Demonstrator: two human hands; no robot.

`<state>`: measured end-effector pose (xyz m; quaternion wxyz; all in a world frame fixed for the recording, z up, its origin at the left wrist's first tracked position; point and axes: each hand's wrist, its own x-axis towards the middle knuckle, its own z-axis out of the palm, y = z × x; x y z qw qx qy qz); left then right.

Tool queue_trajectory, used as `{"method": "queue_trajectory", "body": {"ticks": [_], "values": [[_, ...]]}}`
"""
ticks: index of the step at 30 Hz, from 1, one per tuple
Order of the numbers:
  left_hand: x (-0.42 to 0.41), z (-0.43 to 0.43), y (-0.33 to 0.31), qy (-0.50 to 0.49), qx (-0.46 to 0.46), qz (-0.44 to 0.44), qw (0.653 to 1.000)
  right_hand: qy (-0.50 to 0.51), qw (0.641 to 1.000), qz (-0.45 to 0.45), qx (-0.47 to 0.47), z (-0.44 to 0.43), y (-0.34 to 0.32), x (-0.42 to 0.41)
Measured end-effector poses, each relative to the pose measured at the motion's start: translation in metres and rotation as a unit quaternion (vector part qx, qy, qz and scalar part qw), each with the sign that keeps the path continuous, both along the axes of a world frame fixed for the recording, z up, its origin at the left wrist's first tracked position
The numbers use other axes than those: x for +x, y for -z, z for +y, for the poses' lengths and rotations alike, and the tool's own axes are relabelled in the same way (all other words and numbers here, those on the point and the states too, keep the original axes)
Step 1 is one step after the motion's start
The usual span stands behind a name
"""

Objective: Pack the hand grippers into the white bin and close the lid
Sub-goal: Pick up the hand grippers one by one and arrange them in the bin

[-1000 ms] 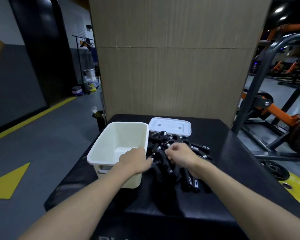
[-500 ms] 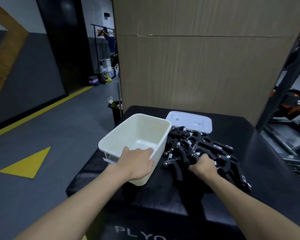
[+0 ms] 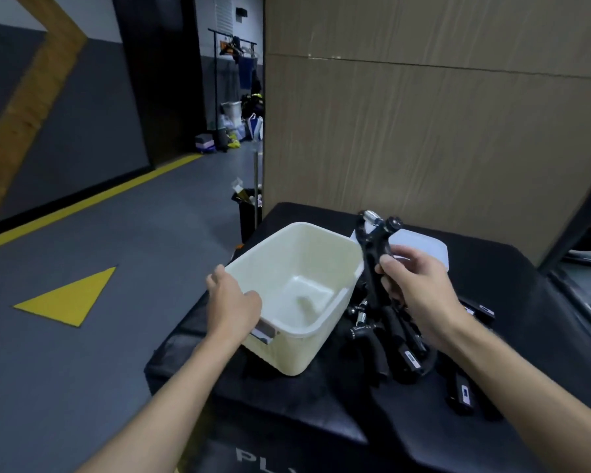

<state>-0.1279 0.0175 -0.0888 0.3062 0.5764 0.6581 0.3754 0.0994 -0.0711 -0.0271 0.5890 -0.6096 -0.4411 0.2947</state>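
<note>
Left hand (image 3: 234, 303): closing over the near-left rim of the white bin (image 3: 297, 331), thumb inside the wall, fingers outside, steadying it. Bin is sitting open and apparently empty on the black tabletop (image 3: 321, 409), its near-left corner lying close to the tabletop's left edge; a hard drop or a sideways push there is likely to be sliding it toward that edge.

Bin mouth: wide and unobstructed, offering open room from above.

Right hand (image 3: 411, 285): fingers wrapping the handles of one black hand gripper (image 3: 376, 244), lifted upright just right of the bin's far corner, metal spring end on top. Risk: its spring end could be catching the bin's right wall on the way across, tipping the bin or knocking the gripper loose.

Pile of hand grippers (image 3: 400, 343): lying tangled against the bin's right wall; handles are interlocking, so pulling one is likely to be dragging others, some sitting near the tabletop's front edge.

Lid (image 3: 423, 247): lying flat behind the right hand, partly hidden, off the bin
</note>
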Motion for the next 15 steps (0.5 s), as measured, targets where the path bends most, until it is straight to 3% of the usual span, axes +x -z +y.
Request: {"method": "queue_trajectory", "body": {"ticks": [7,13,15], "values": [[-0.033,0.045,-0.002,0.056,0.01,0.036,0.998,-0.147,0.988,0.027,-0.038,0.038,-0.013,-0.054],[-0.05,0.075,0.009,0.093,0.034,-0.014,0.995,-0.216,0.969,0.046,-0.114,0.087,-0.018,-0.086],[-0.051,0.08,0.019,0.076,0.041,-0.067,0.994,-0.218,0.966,0.024,-0.136,0.103,-0.012,-0.096]]}}
